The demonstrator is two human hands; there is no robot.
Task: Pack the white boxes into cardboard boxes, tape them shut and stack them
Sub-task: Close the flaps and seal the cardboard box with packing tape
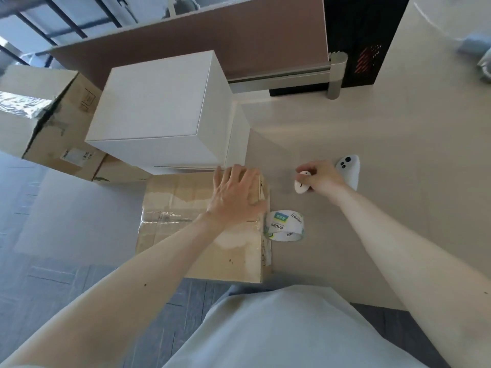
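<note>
A closed cardboard box (pixel 186 251) with clear tape across its top sits at the table's near left edge. My left hand (pixel 236 195) lies flat on its top, fingers straight. My right hand (pixel 321 179) grips a small white cutter (pixel 301 184) just above the table, to the right of the box. A roll of clear tape (pixel 285 225) rests against the box's right side. Behind the box stands a stack of white boxes (pixel 159 110).
Taped cardboard boxes (pixel 45 118) are stacked at the left. A white phone (pixel 349 168) lies face down beside my right hand. A brown partition (pixel 239 35) closes off the beige table (pixel 398 128) at the back. Grey floor lies to the left.
</note>
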